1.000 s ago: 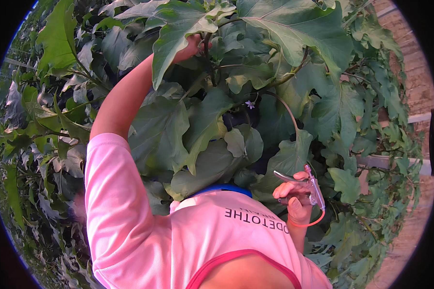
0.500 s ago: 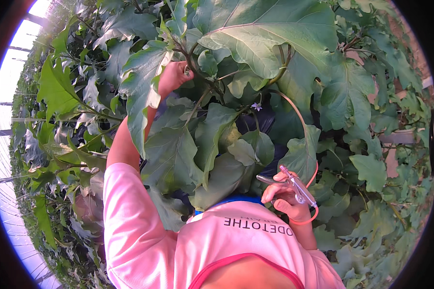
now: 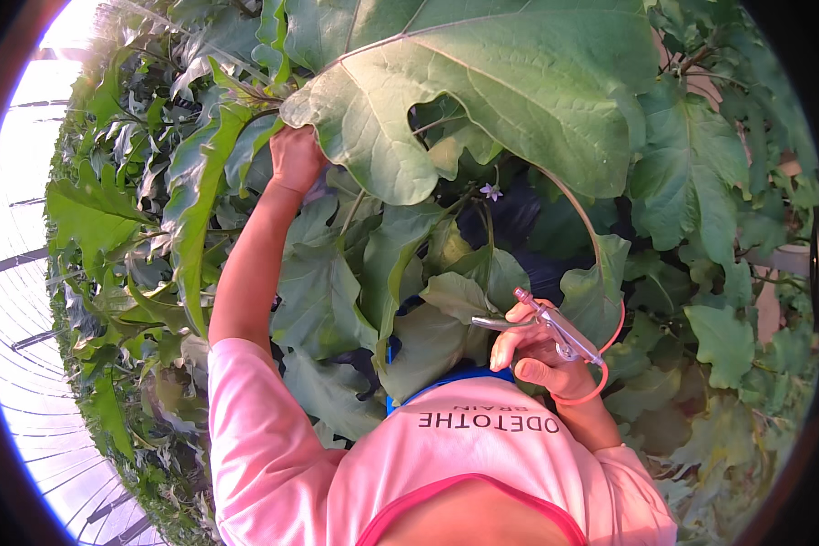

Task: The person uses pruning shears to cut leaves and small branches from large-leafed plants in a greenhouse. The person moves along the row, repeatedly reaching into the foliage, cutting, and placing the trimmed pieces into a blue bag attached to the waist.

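Working well here calls for a light touch from the left hand (image 3: 297, 159), so that the large leaf (image 3: 482, 82) does not tear, with the orange tube (image 3: 584, 399) kept slack. The left hand is curled, far and left, its fingertips hidden at the leaf's edge, so I cannot tell what it grips. The right hand (image 3: 544, 359), near and right, has its fingers wrapped around a spray-gun-like tool (image 3: 562, 331), whose metal lever (image 3: 496, 322) points left. The pale purple flower (image 3: 490, 192) lies between the hands, farther than the right one.
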A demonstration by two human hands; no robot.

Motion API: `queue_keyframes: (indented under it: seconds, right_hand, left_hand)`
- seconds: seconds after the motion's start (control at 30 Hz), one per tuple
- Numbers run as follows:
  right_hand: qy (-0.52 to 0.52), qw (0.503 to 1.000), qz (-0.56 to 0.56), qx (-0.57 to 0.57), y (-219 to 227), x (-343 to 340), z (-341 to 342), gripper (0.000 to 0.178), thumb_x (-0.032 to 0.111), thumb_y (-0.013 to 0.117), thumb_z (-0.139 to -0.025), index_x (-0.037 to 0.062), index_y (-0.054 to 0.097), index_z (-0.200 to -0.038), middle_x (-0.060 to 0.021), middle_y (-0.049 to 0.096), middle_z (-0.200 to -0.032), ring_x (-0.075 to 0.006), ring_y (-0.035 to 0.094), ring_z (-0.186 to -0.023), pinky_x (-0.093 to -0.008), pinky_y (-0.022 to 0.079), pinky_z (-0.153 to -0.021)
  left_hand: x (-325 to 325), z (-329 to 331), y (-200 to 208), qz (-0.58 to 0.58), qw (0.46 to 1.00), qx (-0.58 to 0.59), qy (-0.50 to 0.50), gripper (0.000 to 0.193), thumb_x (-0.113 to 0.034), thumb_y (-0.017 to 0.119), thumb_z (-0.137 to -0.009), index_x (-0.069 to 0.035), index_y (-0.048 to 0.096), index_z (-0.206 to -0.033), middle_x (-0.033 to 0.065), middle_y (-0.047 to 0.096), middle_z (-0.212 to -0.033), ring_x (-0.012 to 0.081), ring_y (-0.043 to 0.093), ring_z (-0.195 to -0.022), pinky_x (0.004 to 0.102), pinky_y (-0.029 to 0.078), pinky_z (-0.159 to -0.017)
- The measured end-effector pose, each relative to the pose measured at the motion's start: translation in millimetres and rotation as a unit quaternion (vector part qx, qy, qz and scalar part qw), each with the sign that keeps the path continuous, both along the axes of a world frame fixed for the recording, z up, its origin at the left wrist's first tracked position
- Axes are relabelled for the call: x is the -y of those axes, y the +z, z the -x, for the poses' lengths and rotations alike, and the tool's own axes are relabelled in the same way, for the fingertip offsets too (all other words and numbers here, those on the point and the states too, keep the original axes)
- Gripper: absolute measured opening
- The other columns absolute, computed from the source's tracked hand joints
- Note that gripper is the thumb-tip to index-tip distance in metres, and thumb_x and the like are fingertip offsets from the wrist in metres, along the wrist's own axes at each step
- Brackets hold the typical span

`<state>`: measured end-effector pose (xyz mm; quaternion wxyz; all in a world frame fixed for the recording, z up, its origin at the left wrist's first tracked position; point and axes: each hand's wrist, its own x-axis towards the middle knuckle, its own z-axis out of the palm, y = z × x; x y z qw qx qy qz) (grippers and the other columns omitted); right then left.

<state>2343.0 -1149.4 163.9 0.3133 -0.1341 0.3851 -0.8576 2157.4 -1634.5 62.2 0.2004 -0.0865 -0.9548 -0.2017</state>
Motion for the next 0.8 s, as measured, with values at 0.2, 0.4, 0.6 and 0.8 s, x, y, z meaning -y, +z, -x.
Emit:
queue_keyframes:
  seconds: [0.2,0.4,0.6,0.8]
  right_hand:
    - [-0.014,1.0,0.0,0.012,1.3,-14.9,10.4,0.063,0.014,0.08,-0.087,-0.003,0.043,-0.135,-0.0153,0.068,-0.09,-0.0246,0.068,-0.089,-0.0349,0.054,-0.082]
    - [-0.034,0.999,-0.019,0.004,-2.6,-14.3,12.4,0.065,0.016,0.081,-0.087,-0.0027,0.041,-0.136,-0.0147,0.067,-0.087,-0.0257,0.068,-0.088,-0.0351,0.054,-0.08]
    - [-0.03,0.999,-0.033,-0.013,-3.6,-10.3,12.6,0.064,0.017,0.081,-0.087,-0.0049,0.043,-0.134,-0.0152,0.067,-0.087,-0.0244,0.068,-0.086,-0.0324,0.053,-0.078]
    - [-0.023,0.999,-0.028,-0.014,-1.6,-9.6,11.8,0.062,0.015,0.08,-0.086,-0.0062,0.045,-0.133,-0.0152,0.068,-0.086,-0.0236,0.068,-0.085,-0.0316,0.053,-0.078]
  left_hand:
    - [24.7,10.8,9.3,-0.151,0.967,0.17,-0.112,0.051,-0.024,0.075,-0.087,-0.003,0.059,-0.131,0.0101,0.067,-0.113,0.0259,0.061,-0.111,0.0405,0.047,-0.1]
    - [3.9,12.9,-17.8,-0.209,0.977,0.031,0.017,0.033,-0.014,0.063,-0.092,0.001,0.058,-0.121,0.0118,0.064,-0.11,0.0236,0.06,-0.103,0.0365,0.048,-0.088]
    - [35.6,9.1,10.9,-0.144,0.974,0.16,-0.061,0.037,-0.012,0.056,-0.097,-0.001,0.052,-0.133,0.0126,0.06,-0.126,0.0241,0.056,-0.116,0.0381,0.045,-0.099]
    - [42.9,-0.8,0.9,-0.219,0.959,0.174,-0.048,0.042,-0.01,0.049,-0.103,-0.003,0.047,-0.144,0.0134,0.056,-0.141,0.0246,0.052,-0.13,0.0398,0.043,-0.109]
